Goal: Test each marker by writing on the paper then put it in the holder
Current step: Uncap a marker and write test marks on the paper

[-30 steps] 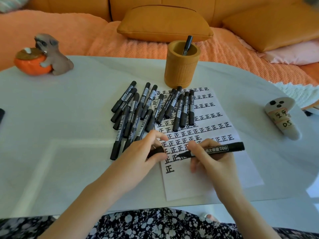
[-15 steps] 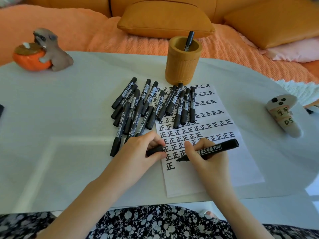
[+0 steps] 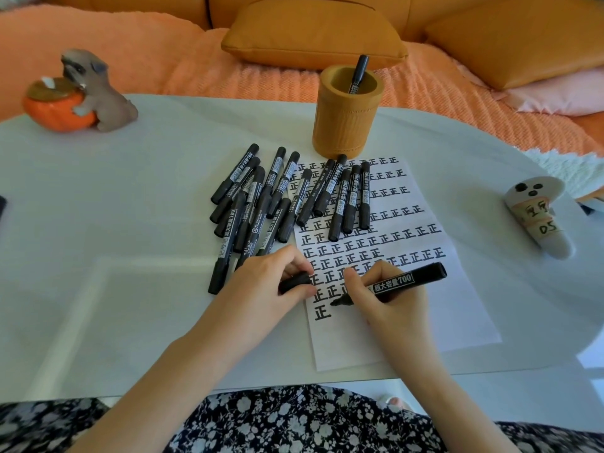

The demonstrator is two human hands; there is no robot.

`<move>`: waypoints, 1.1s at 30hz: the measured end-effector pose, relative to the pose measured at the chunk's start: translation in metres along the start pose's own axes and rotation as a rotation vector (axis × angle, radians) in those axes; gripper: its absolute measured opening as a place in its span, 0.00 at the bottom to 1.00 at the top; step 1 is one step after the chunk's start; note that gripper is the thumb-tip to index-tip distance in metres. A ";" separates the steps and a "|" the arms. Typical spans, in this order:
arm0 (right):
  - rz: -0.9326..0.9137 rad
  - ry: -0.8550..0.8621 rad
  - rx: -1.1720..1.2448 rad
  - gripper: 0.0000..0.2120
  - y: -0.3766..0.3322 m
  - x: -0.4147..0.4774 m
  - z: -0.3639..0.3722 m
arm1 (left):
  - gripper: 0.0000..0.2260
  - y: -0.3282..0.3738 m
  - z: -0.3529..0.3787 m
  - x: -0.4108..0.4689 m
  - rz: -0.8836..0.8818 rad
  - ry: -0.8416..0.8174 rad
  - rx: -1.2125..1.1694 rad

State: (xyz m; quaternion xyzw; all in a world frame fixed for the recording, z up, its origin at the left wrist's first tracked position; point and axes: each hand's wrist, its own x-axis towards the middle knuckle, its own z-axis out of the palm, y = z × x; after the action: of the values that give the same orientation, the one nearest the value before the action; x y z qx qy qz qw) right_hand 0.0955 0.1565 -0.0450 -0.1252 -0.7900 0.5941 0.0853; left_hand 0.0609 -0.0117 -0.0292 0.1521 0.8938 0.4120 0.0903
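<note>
While left hand (image 3: 261, 289) pinches black cap (image 3: 295, 282), right hand (image 3: 389, 299) grips uncapped black marker (image 3: 392, 284), tip touching white paper (image 3: 457, 308) on counter (image 3: 130, 207).

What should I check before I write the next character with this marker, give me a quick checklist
1. Cap off: ok. The left hand holds the cap; the marker tip is bare.
2. Grip: ok. The right hand holds the marker near its tip.
3. Tip placed: ok. It sits at blank paper just right of the last character in the bottom row.
4. Paper steady: cannot tell. The left hand rests at its left edge, but the pressure is unclear.
5. Holder has room: ok. Only one marker stands inside.
6. Ink works: cannot tell. No fresh stroke shows yet.
</note>
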 end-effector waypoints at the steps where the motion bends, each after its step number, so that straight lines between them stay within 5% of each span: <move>1: -0.003 -0.005 -0.004 0.16 0.000 0.000 0.000 | 0.08 0.000 0.000 0.000 -0.002 0.000 0.004; 33: -0.003 0.007 -0.007 0.16 0.000 -0.001 -0.001 | 0.08 0.000 0.000 0.000 -0.017 -0.009 0.029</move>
State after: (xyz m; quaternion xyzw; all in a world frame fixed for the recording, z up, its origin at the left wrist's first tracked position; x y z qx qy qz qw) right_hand 0.0967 0.1566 -0.0445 -0.1263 -0.7921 0.5906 0.0884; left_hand 0.0611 -0.0120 -0.0287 0.1478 0.9005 0.3976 0.0954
